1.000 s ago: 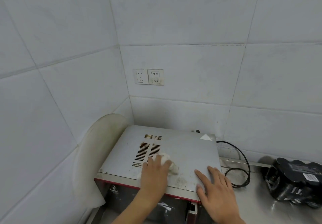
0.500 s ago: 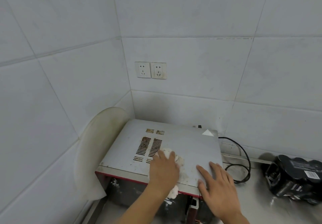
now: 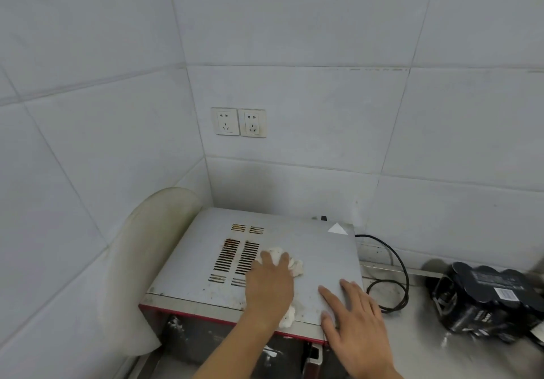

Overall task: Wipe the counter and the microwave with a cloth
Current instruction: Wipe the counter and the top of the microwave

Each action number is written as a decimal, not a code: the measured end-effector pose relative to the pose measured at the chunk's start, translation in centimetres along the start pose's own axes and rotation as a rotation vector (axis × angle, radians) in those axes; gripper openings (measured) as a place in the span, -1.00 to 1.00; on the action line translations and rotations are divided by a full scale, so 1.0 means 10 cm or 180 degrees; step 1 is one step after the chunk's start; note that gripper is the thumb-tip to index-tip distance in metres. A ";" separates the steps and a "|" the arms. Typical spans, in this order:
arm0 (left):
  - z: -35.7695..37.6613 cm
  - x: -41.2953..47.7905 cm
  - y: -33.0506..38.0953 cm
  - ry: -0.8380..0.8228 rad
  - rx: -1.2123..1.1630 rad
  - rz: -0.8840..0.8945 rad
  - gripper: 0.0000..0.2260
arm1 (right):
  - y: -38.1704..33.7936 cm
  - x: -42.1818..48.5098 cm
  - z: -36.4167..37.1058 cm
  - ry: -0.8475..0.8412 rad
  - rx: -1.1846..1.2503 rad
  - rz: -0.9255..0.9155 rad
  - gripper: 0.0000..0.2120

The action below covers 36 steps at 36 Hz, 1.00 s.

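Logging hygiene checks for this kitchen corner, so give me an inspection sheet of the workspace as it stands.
Surface: steel counter; microwave top stained, vents rusty.
Job's things: white cloth bunched on microwave top.
Clutter: black wrapped pack on counter; pale round board leaning on left wall.
Hands: left hand holds cloth; right hand flat on microwave top.
Cables: black cable looped beside microwave.
Surroundings: tiled walls, two empty sockets.

Dim, even light (soft shadows); wide-angle bending at edges.
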<state>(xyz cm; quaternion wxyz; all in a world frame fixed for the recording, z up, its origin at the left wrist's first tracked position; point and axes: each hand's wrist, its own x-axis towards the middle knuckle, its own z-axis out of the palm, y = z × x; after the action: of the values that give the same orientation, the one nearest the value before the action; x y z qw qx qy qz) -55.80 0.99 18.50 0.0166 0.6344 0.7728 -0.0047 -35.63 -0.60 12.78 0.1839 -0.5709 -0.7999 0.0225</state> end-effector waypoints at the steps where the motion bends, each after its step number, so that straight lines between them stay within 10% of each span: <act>1: 0.02 -0.04 -0.01 0.0039 -0.0028 0.0031 -0.53 | 0.00 0.01 0.01 -0.0003 0.0005 -0.0004 -0.54; 36: 0.04 0.47 0.10 0.0334 0.0123 -0.0068 -0.57 | 0.00 0.03 -0.05 -0.0297 0.0019 0.0036 -0.53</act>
<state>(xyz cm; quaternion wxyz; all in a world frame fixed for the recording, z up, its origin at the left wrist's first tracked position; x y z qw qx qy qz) -55.72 5.75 17.99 -0.0363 0.6257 0.7791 0.0135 -35.52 -0.46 13.36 0.1480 -0.5731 -0.8043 0.0524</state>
